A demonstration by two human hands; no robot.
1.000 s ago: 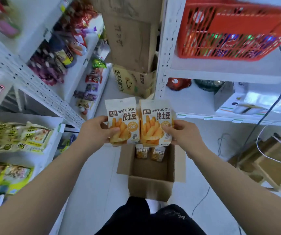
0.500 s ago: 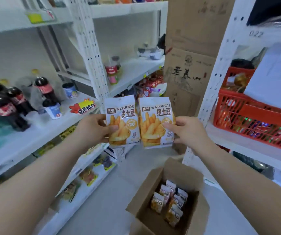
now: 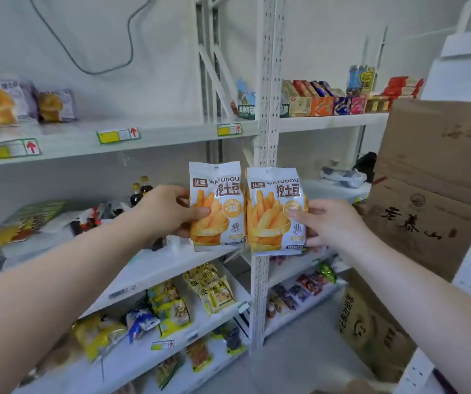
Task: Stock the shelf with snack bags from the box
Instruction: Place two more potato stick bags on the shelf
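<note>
Where white shelves (image 3: 149,268) stand, stacked cartons (image 3: 427,194) beside

Box not visible except a blurred cardboard flap (image 3: 353,386) cut off at bottom edge; shelf price tags (image 3: 118,135) too blurred to read.

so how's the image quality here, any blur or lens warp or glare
Head view: even, soft lighting with no hard shadows; the two snack bags are sharp and readable, with slight sheen; the bread packets at far left are smeared; wide-angle warp bends the shelf edge and stretches both forearms.
</note>
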